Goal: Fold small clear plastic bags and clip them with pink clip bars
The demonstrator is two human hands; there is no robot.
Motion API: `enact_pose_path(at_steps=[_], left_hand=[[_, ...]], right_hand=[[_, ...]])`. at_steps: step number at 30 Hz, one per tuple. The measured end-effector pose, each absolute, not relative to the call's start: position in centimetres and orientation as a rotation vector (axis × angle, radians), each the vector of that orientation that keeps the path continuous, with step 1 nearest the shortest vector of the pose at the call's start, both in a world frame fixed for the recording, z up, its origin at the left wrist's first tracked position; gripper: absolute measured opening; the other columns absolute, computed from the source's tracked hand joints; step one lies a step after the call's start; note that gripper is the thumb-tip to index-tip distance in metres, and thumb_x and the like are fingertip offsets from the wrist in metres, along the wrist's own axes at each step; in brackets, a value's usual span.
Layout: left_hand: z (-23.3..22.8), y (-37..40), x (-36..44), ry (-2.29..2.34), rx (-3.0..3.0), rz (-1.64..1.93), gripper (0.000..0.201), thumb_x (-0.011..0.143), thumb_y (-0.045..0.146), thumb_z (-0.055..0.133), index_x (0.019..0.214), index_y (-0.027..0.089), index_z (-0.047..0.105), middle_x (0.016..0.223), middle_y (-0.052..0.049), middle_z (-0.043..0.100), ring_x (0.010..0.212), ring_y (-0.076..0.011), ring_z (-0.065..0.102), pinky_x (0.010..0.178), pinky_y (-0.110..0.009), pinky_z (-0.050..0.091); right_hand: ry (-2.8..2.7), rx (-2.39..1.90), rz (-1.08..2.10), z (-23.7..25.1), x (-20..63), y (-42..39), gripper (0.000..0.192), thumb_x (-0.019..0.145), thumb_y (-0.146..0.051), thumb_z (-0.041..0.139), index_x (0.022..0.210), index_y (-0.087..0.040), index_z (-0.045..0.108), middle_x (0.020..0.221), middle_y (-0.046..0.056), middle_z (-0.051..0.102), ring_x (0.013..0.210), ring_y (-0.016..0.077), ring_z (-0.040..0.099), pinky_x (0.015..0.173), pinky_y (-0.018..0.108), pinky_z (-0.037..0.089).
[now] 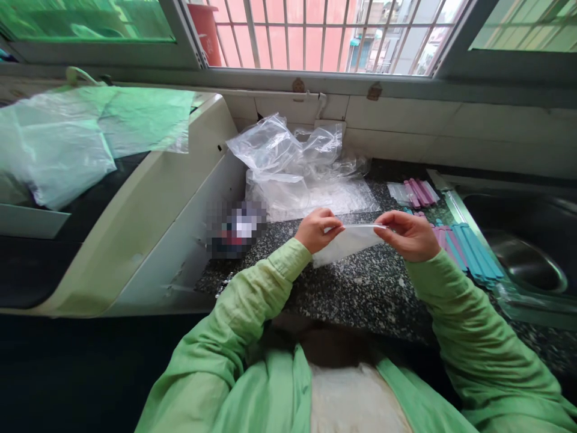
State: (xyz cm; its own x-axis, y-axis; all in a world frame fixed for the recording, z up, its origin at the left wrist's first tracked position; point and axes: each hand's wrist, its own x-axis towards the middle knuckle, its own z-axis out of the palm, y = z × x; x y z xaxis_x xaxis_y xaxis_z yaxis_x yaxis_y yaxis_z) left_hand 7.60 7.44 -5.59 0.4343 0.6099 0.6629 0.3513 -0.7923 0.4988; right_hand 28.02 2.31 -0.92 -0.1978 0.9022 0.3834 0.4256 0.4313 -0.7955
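A translucent zip-top plastic bag [347,245] is stretched between my two hands, just above the speckled countertop. My left hand [319,231] pinches one end of its top edge between thumb and fingers. At the other end, my right hand [409,233] pinches the same edge, which runs taut and nearly level. The body of the bag hangs down toward the left. Just right of my right hand lie teal and pink flat plastic strips [473,252], partly hidden by the hand and sleeve. Behind my hands is a heap of clear plastic bags [297,162].
Farther back, several mauve strips [419,192] lie by a small clear packet. A metal sink [527,258] is at the right. On the left stands a large cream-coloured appliance [148,210] with plastic sheeting [103,126] on top. A blurred-out item [237,230] sits beside it. A barred window runs behind.
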Motion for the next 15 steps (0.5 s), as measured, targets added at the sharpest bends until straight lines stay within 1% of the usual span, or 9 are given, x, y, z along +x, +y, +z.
enact_pose_path(at_steps=[3,6,10,15], left_hand=[[-4.4,8.4,7.9,0.834,2.562,1.500,0.024,0.081,0.033,0.051,0.072,0.018,0.068,0.070,-0.005,0.056,0.069,-0.0131,0.046,0.066,-0.027,0.041],[-4.3,8.5,7.8,0.800,2.622,1.560,0.023,0.081,0.034,0.052,0.074,0.020,0.069,0.073,-0.005,0.058,0.073,-0.0140,0.046,0.069,-0.028,0.042],[-6.1,7.8,6.7,0.656,2.645,1.355,0.021,0.079,0.034,0.055,0.072,0.020,0.069,0.074,-0.005,0.059,0.072,-0.0133,0.047,0.068,-0.027,0.042],[-8.3,6.9,5.2,0.570,2.569,1.152,0.021,0.079,0.033,0.056,0.071,0.019,0.069,0.070,-0.005,0.060,0.068,-0.0120,0.048,0.064,-0.025,0.042]], right_hand=[[-1.823,-1.099,0.530,-0.7,27.8,1.8,0.014,0.075,-0.033,0.059,0.072,-0.020,0.057,0.066,0.001,0.057,0.060,0.0106,0.051,0.057,0.026,0.043],[-1.861,-1.062,0.473,-0.3,27.5,1.4,0.012,0.076,-0.030,0.058,0.070,-0.019,0.057,0.065,0.001,0.057,0.062,0.0111,0.052,0.059,0.027,0.044],[-1.958,-1.087,0.517,-0.4,27.3,1.6,0.014,0.075,-0.030,0.058,0.069,-0.017,0.057,0.063,0.001,0.058,0.059,0.0105,0.053,0.057,0.025,0.046],[-2.056,-1.126,0.629,-1.2,26.8,1.8,0.018,0.075,-0.033,0.057,0.069,-0.016,0.059,0.061,0.001,0.060,0.056,0.0098,0.053,0.054,0.023,0.046]])
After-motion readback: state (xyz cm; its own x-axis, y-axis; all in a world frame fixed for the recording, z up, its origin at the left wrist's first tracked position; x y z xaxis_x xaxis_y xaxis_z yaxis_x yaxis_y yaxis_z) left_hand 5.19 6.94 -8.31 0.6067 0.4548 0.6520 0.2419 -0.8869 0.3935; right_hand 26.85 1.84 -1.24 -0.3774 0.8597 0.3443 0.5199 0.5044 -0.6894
